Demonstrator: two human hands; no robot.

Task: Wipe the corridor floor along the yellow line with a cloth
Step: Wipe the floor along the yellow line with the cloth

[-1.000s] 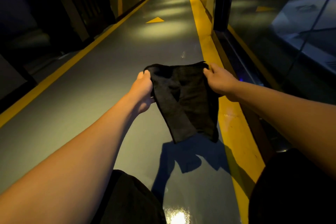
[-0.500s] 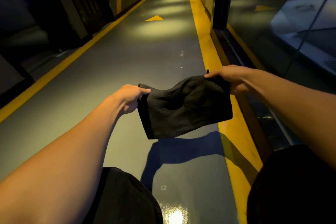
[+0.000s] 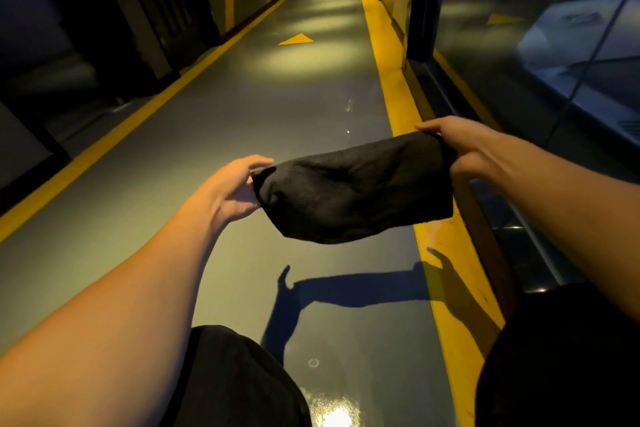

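**Holding a dark cloth stretched above the corridor floor**

Stretching between two hands, a black cloth [image 3: 353, 187] hangs in the air over the grey corridor floor [image 3: 214, 156], clear of it, with its shadow falling on the floor nearer the person. The left hand [image 3: 235, 187] pinches the cloth's left end between thumb and fingers, the remaining fingers loosely curled beneath. The right hand [image 3: 464, 146] grips the right end, thumb on top and fingers tucked under the fabric. The right end is higher than the left, so the cloth slopes down toward the left, its lower edge sagging in a curve. The right part of the cloth hangs over the yellow line [image 3: 398, 94] that runs along the floor's right side beside a glass wall [image 3: 519, 45]. A second yellow line [image 3: 114, 135] borders the left side. A yellow triangle [image 3: 296, 39] is painted on the floor farther down the corridor. Dark-clothed knees show at the bottom edge, and a bright reflection gleams on the floor between them.
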